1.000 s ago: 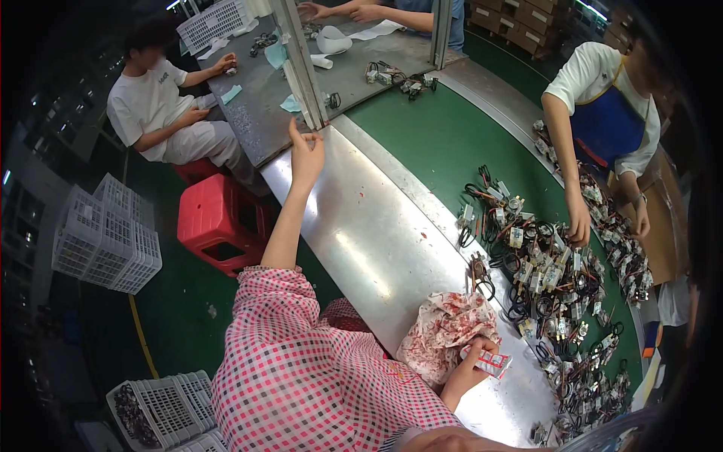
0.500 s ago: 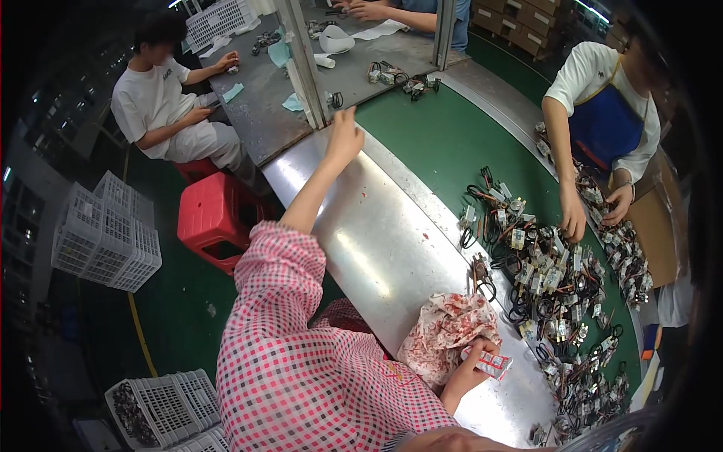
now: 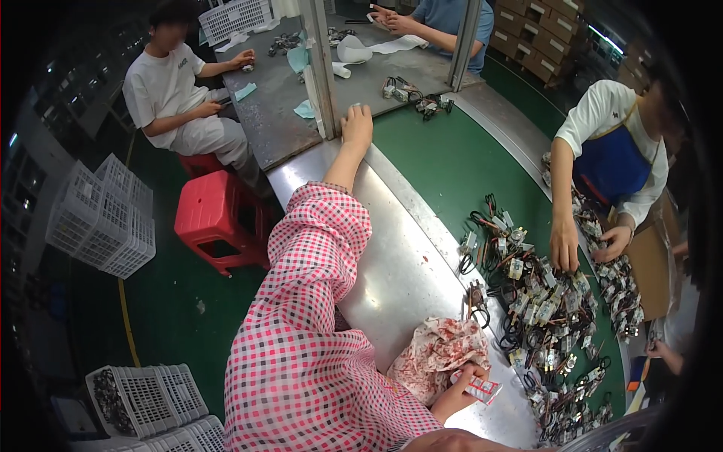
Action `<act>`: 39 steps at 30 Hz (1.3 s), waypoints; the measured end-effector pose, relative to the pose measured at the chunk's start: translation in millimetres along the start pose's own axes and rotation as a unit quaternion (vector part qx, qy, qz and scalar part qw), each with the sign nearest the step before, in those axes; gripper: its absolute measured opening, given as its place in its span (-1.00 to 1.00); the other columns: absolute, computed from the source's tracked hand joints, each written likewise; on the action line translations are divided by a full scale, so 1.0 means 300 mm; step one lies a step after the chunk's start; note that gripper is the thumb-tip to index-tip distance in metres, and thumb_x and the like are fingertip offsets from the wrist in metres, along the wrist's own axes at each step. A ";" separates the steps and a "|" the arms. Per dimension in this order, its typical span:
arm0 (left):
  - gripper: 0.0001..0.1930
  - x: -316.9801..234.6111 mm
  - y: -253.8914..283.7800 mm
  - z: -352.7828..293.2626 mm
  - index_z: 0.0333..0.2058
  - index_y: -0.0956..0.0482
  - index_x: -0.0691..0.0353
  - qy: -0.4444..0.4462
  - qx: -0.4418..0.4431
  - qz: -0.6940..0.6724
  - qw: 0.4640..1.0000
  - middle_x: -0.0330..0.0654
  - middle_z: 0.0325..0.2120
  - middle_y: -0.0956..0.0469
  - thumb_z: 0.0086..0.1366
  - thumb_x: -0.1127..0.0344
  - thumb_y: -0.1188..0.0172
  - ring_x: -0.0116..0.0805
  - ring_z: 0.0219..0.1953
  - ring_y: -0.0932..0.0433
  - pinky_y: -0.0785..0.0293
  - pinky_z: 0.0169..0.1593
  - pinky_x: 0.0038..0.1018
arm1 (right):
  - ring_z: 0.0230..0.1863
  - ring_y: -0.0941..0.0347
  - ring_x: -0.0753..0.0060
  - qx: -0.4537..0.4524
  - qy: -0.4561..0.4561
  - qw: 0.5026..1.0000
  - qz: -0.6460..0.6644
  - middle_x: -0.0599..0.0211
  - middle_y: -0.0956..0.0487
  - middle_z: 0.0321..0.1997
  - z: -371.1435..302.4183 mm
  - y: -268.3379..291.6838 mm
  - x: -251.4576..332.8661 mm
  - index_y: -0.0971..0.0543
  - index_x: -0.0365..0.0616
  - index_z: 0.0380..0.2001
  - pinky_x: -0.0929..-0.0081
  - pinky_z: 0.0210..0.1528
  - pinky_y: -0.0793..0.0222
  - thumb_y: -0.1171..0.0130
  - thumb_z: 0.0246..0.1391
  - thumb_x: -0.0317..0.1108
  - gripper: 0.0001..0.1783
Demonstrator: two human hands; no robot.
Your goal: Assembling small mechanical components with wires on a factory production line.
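My left hand [image 3: 357,129] is stretched out to the far end of the metal ledge [image 3: 388,256], beside the grey metal post [image 3: 320,75]. Its fingers curl over the spot by the post's foot and hide what lies under them. Low on the right, my right hand [image 3: 457,393] grips a small white-and-red packet [image 3: 482,386]. Against that hand lies a crumpled white cloth [image 3: 433,354] with red stains. Right of the cloth, a heap of small electrical parts with black cables [image 3: 538,294] covers the green belt [image 3: 437,162].
A co-worker's hand [image 3: 563,245] reaches into the heap from the right. Another person [image 3: 181,105] sits at the grey table on the left. Red stools [image 3: 211,215] and white crates [image 3: 105,215] stand on the floor. More wired parts [image 3: 429,105] lie at the belt's far end.
My left hand has come down beside the post, over a small wired part that showed there before. My right hand keeps its hold on the packet. The view has shifted slightly.
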State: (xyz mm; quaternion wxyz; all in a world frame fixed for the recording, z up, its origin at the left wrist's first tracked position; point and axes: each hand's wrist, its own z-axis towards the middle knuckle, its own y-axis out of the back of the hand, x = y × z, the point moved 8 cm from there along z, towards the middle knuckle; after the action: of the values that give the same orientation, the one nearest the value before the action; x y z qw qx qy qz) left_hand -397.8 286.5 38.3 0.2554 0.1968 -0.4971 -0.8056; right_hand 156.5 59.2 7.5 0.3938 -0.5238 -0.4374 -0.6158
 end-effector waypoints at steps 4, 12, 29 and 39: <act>-0.67 0.004 0.045 -0.006 -0.11 -0.27 0.31 0.052 -0.056 -0.092 0.993 -0.06 -0.16 -0.27 0.11 0.39 0.06 -0.14 -0.04 -0.29 -0.41 -0.17 -0.34 | -0.53 -0.11 0.63 0.002 -0.002 1.000 0.005 0.46 -0.25 -0.56 -0.005 -0.009 0.012 -0.30 -0.15 -0.53 0.67 -0.48 -0.05 0.02 0.02 -0.36 -0.85; -0.79 -0.054 -0.006 -0.022 -0.33 -0.46 0.27 -0.012 -0.038 0.043 0.998 -0.09 -0.25 -0.34 0.06 0.31 -0.03 -0.18 -0.17 -0.35 -0.40 -0.22 -0.37 | -0.55 -0.13 0.63 -0.011 0.010 1.000 -0.001 0.47 -0.27 -0.57 -0.003 -0.002 0.034 -0.29 -0.16 -0.55 0.68 -0.48 -0.07 0.02 0.02 -0.37 -0.85; -0.58 -0.663 0.659 -1.040 -0.04 -0.19 0.28 0.033 0.466 -0.863 0.193 -0.24 -0.31 -0.32 0.11 0.38 -0.03 -0.54 -0.48 -0.24 -0.24 -0.39 -0.59 | -0.68 -0.08 0.60 -0.099 0.113 0.871 0.468 0.37 -0.22 -0.69 0.119 0.052 0.452 -0.18 -0.07 -0.62 0.69 -0.64 -0.02 0.13 0.01 -0.21 -0.75; -0.53 -0.745 0.839 -1.264 -0.02 -0.12 0.27 -0.002 0.520 -0.841 0.150 -0.26 -0.26 -0.29 0.08 0.50 -0.05 -0.55 -0.25 -0.32 -0.31 -0.23 -0.66 | -0.75 -0.06 0.54 -0.099 0.231 0.861 0.443 0.30 -0.19 -0.76 0.042 0.059 0.600 -0.13 -0.07 -0.63 0.64 -0.68 0.02 0.26 0.06 -0.20 -0.73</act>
State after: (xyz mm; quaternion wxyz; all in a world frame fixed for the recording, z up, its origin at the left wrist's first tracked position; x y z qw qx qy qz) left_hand 50.0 62.1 116.9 -0.7420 0.5790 -0.3289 -0.0776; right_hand 151.5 61.0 188.6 0.6607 -0.5413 0.0078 -0.5200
